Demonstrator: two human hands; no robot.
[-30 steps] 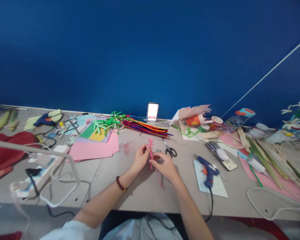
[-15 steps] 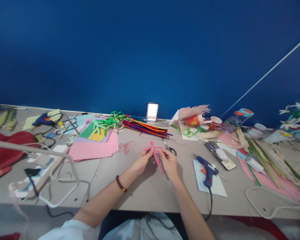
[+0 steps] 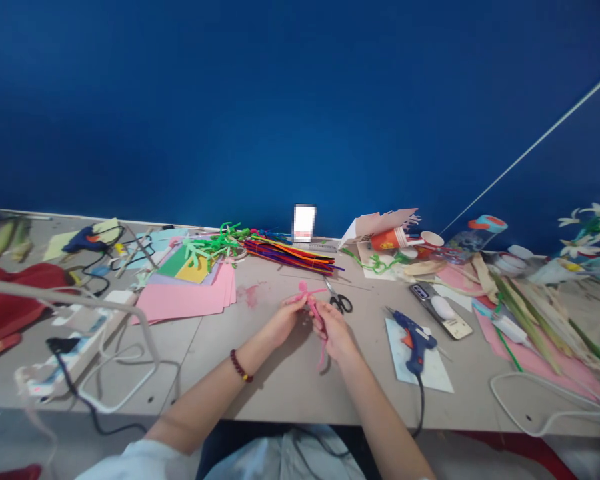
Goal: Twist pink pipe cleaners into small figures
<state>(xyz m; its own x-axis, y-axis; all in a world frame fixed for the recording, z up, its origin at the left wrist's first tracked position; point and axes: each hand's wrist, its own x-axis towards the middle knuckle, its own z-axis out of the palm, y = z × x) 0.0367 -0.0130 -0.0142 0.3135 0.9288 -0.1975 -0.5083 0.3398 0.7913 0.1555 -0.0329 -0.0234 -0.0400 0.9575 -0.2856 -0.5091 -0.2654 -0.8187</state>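
A small figure twisted from pink pipe cleaner (image 3: 314, 315) stands tilted above the middle of the table, with one arm stretched out to the upper right and a loose end hanging below. My right hand (image 3: 335, 331) pinches its body between the fingers. My left hand (image 3: 284, 321) holds the arm on the other side, and its fingertips partly hide that arm. Black-handled scissors (image 3: 339, 301) lie just beyond my right hand, not touching it.
A pink paper stack (image 3: 185, 300) lies left of my hands, and a bundle of multicoloured pipe cleaners (image 3: 290, 257) lies behind them. To the right are a blue glue gun (image 3: 414, 343) on white card and a phone (image 3: 440, 310). A power strip (image 3: 75, 353) sits at left.
My hands have drawn closer together. The pink figure has turned from lying nearly crosswise to a more upright tilt, and my right hand now grips its body.
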